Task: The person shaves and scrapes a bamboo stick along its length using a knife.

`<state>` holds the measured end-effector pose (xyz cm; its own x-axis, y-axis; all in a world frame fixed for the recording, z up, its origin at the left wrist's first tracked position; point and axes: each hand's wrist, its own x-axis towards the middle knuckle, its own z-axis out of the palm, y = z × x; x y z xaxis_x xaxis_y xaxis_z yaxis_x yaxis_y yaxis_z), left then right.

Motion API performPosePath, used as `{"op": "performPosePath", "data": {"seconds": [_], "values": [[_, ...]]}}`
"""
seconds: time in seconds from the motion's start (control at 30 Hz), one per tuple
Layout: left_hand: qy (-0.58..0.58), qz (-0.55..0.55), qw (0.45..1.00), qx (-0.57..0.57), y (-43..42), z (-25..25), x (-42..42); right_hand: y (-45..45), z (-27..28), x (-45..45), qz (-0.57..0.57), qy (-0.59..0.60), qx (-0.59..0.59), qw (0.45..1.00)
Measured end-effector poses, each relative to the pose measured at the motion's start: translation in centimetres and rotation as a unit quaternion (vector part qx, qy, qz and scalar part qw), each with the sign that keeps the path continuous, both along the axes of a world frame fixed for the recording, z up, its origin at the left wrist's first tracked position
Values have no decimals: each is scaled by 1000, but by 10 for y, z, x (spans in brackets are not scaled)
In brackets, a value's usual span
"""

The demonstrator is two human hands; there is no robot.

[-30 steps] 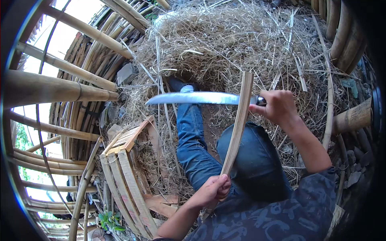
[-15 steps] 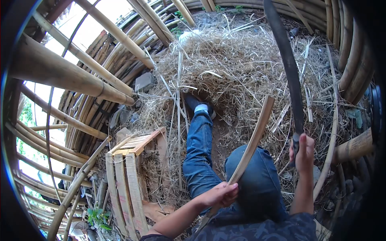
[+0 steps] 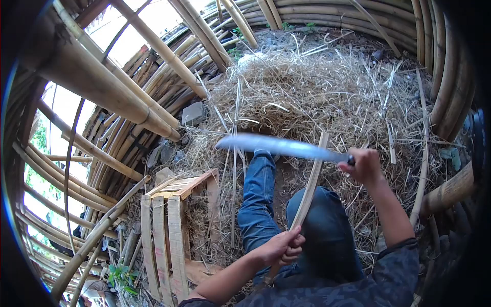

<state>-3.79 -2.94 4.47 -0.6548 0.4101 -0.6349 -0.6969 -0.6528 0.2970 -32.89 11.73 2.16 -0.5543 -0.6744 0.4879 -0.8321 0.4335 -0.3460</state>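
Note:
My left hand is closed around a split bamboo strip, which stands slanted over my bent knee with its upper end pointing away from me. In my right hand is the dark handle of a long machete. The blade lies nearly level and points left, crossing the strip near its upper end. It is smeared by motion, and I cannot tell whether it touches the strip. My left foot is mostly hidden behind the blade.
A heap of dry bamboo shavings covers the ground ahead. At my left stands a slatted wooden crate, with a grey block beyond it. Thick bamboo poles cross the upper left, and a bamboo wall curves around the back.
My right hand has swung the machete from upright at the right to nearly level, across the strip's upper end. My left hand keeps its hold. The whole view has shifted slightly.

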Motion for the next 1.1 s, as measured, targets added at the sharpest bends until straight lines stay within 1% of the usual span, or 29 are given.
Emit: {"op": "performPosePath", "data": {"seconds": [0.03,0.07,0.1,0.17,0.23,0.3,0.33,0.4,0.43,0.5,0.53,0.6,0.63,0.7,0.73,0.8,0.83,0.9,0.93,1.0,1.03,1.1], "values": [[-13,3,1000,-3,-1,1,1,3,2,-12,-42,-16,22,999],[-11,4,1000,-3,-1,0,2,9,3,-21,-56,10,33,998],[-8,6,1000,-3,-1,-3,3,8,3,-19,-53,20,27,998],[9,2,1000,2,0,-6,4,12,3,-7,-48,-13,-21,999],[34,5,999,14,2,-10,1,7,17,26,-2,-76,-52,996],[30,4,1000,7,3,-7,-4,6,15,51,65,-16,-4,998],[20,2,1000,3,4,-6,-4,5,18,51,67,-15,-3,998],[22,5,1000,-7,4,-6,-4,4,25,49,131,50,70,988],[22,7,1000,-19,5,-6,-3,0,16,40,146,47,31,988],[31,9,999,-13,4,-5,0,-5,8,27,104,-5,-8,995],[20,17,1000,-6,4,-4,2,-4,-1,16,108,-2,-7,994],[15,24,1000,-2,2,-4,3,5,-18,-10,21,11,-32,999],[9,26,1000,6,2,-6,5,12,-19,-17,22,15,-33,999],[10,25,1000,11,3,-10,9,24,-20,-24,-22,-7,6,1000],[11,25,999,24,4,-14,10,22,-12,-10,-39,32,-9,999],[15,24,999,41,3,-16,6,20,6,17,7,-10,-11,1000],[18,25,999,39,4,-13,4,16,9,31,34,1,-29,999],[-3,40,998,58,7,-11,1,13,13,47,116,27,22,993],[-3,42,997,58,7,-11,0,11,13,43,118,28,22,992],[7,20,999,37,6,-11,2,7,7,32,174,28,40,984],[4,22,999,40,7,-10,3,4,-8,25,172,17,14,985],[6,21,999,32,5,-6,0,-4,-15,17,181,26,6,983]]}}
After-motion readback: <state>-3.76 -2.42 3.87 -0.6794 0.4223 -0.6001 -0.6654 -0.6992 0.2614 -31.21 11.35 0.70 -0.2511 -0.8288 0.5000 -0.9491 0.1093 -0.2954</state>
